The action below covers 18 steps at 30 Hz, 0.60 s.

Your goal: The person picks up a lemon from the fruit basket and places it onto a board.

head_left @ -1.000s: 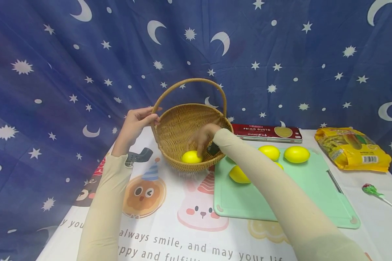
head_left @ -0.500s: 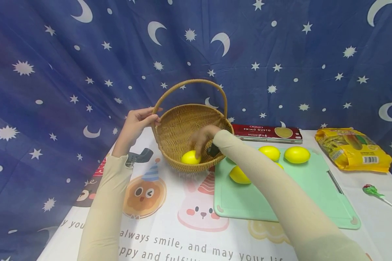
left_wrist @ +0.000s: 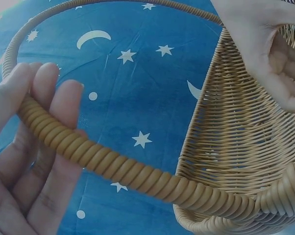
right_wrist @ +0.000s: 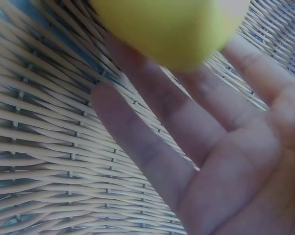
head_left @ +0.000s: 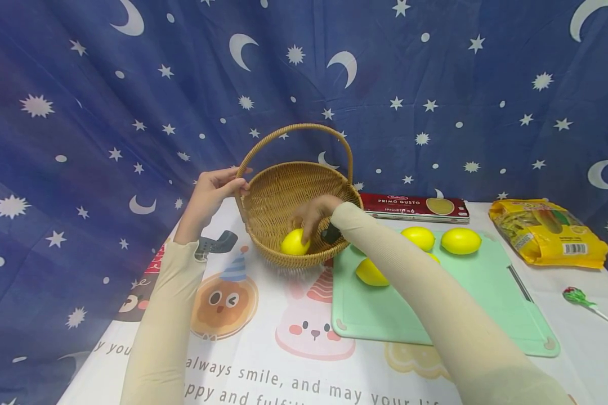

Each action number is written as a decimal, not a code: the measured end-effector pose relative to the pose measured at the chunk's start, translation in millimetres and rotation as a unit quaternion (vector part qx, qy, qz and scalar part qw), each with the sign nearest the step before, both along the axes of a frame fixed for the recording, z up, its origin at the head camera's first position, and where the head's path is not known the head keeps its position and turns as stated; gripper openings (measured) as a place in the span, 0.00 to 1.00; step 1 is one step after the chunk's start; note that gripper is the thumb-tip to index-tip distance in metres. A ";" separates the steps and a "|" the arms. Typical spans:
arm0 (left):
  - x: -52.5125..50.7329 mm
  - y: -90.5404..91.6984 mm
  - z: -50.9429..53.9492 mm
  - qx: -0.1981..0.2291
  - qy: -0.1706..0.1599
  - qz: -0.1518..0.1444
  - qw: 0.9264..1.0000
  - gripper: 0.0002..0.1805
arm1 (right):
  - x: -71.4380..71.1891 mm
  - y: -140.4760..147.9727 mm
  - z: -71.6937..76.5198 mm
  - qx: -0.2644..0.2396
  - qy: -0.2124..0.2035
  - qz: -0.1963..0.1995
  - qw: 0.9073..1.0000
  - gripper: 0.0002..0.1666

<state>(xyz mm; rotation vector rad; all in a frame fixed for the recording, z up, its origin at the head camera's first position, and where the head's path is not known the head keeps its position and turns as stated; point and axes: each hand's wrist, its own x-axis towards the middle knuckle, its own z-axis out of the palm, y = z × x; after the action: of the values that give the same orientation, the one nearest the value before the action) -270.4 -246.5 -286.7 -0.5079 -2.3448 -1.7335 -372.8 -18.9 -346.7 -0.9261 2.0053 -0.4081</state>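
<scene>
The brown wicker basket [head_left: 271, 199] is tipped with its mouth toward me, and its arched handle stands up. My left hand [head_left: 209, 194] holds the handle [left_wrist: 108, 159] near its left base, the thumb on one side and fingers on the other in the left wrist view. Inside the basket, my right hand [head_left: 316, 214] has its fingertips on a yellow lemon [head_left: 294, 243] by the front rim. In the right wrist view the lemon [right_wrist: 172, 32] sits between the fingertips and what looks like the thumb, above the woven wall.
Several more lemons [head_left: 460, 241] lie on a green cutting board [head_left: 385, 315] to the right, partly behind my right forearm. Behind it are red spaghetti packs [head_left: 415, 206]. A yellow bag [head_left: 547, 232] and a lollipop [head_left: 580, 296] lie farther right. A starry blue curtain [head_left: 385, 146] hangs behind.
The lemon in the basket has turned from lying sideways to a more upright tilt under my right fingers, shifting slightly left. My left hand and the basket stay nearly still.
</scene>
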 end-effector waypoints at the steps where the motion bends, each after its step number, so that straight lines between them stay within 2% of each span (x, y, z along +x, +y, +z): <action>1: 0.1 0.0 0.1 -0.002 0.000 0.001 1.000 0.19 | -0.6 -0.1 0.1 -0.003 0.017 0.001 1.000 0.30; 5: 0.2 0.4 0.0 -0.004 0.000 0.001 1.000 0.22 | -3.7 0.2 0.1 -0.011 0.080 0.010 0.997 0.31; 10: -0.3 0.5 -0.7 -0.001 0.004 -0.001 1.000 0.23 | -6.5 2.0 0.5 -0.028 0.119 0.012 0.992 0.30; 14: -0.5 0.2 -0.7 -0.001 0.006 0.000 1.000 0.21 | -8.1 1.7 0.8 -0.031 0.131 0.025 0.991 0.30; 18: -0.5 -0.1 -0.8 0.002 0.007 -0.001 1.000 0.20 | -8.0 0.9 0.7 -0.027 0.108 0.009 0.994 0.28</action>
<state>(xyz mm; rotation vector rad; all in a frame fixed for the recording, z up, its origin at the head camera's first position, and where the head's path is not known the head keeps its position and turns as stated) -270.9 -246.6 -287.5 -0.5211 -2.3325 -1.7294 -380.8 -18.0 -346.0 -1.0596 2.1889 -0.3664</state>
